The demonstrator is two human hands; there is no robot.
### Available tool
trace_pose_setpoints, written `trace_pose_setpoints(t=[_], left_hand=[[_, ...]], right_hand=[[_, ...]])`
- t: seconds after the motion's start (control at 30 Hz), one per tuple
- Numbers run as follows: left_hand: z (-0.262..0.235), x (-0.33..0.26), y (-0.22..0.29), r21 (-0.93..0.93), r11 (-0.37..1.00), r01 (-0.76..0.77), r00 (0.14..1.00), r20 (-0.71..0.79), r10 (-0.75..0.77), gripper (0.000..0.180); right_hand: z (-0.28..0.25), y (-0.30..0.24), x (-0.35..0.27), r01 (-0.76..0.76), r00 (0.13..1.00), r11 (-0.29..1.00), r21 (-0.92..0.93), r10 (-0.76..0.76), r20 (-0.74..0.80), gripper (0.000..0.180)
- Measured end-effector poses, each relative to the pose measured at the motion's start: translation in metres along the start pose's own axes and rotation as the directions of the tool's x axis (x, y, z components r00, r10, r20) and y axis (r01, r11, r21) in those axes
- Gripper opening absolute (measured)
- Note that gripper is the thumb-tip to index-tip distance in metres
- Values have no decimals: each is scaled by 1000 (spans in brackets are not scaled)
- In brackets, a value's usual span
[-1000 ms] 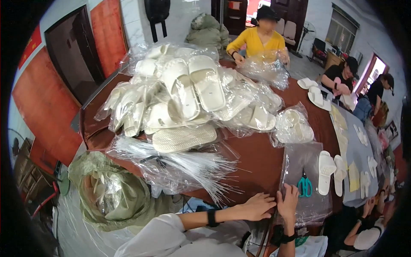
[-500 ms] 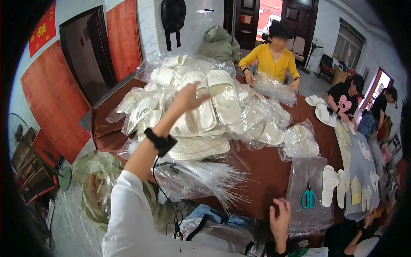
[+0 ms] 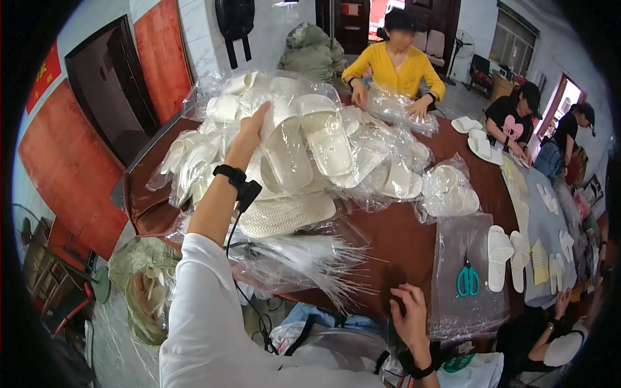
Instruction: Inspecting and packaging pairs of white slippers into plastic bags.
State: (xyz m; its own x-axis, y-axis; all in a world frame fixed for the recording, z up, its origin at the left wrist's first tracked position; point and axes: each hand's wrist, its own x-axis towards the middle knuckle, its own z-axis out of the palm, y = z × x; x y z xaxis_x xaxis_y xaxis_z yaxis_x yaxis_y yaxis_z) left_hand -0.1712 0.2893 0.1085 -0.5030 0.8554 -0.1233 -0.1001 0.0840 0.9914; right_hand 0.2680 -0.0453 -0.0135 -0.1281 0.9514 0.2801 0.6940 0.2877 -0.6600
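Note:
My left hand (image 3: 251,131) is at the left edge of a white slipper (image 3: 289,158) on top of the pile, thumb up, its other fingers hidden behind the slipper. Right beside it lies a second white slipper (image 3: 328,145), sole down. Around them is a heap of white slippers (image 3: 223,107), many in clear plastic bags. A slipper with a woven-pattern sole (image 3: 284,215) lies at the heap's near side. My right hand (image 3: 409,317) hovers by the table's near edge, fingers loosely bent and apart, holding nothing. Teal-handled scissors (image 3: 468,279) rest on a clear plastic bag (image 3: 453,242) to its right.
A bundle of thin white strips (image 3: 330,258) lies nearest me on the brown table (image 3: 394,249). Bagged slippers (image 3: 449,191) and a loose pair (image 3: 499,258) are on the right. Across the table a person in yellow (image 3: 394,68) handles plastic bags; others work at the right side.
My left hand has moved left from over the slippers to the edge of one, and turned thumb up. My right hand has shifted slightly left. The whole view has shifted a little.

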Motion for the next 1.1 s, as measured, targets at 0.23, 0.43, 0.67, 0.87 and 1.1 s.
trace_pose_setpoints(t=[0.23, 0.43, 0.67, 0.87, 1.1], left_hand=[[16, -58, 21, -276, 928, -251, 947, 129, 295, 62], [61, -134, 26, 21, 939, -344, 920, 209, 333, 44], [121, -151, -49, 71, 815, -575, 660, 629, 411, 28], [137, -159, -35, 5, 800, -601, 557, 720, 414, 24], [118, -156, 2, -101, 867, -487, 550, 736, 395, 28]], right_hand=[[-19, -19, 30, 229, 973, 974, 2, -229, 34, 26], [-36, -25, 68, 168, 977, 978, 120, -182, 113, 39], [-14, 28, 143, -503, 864, 638, 582, 391, 317, 79], [-26, 69, 189, -496, 851, 228, 838, 319, 417, 55], [-49, 69, 216, -218, 933, 451, 865, 355, 49, 36]])
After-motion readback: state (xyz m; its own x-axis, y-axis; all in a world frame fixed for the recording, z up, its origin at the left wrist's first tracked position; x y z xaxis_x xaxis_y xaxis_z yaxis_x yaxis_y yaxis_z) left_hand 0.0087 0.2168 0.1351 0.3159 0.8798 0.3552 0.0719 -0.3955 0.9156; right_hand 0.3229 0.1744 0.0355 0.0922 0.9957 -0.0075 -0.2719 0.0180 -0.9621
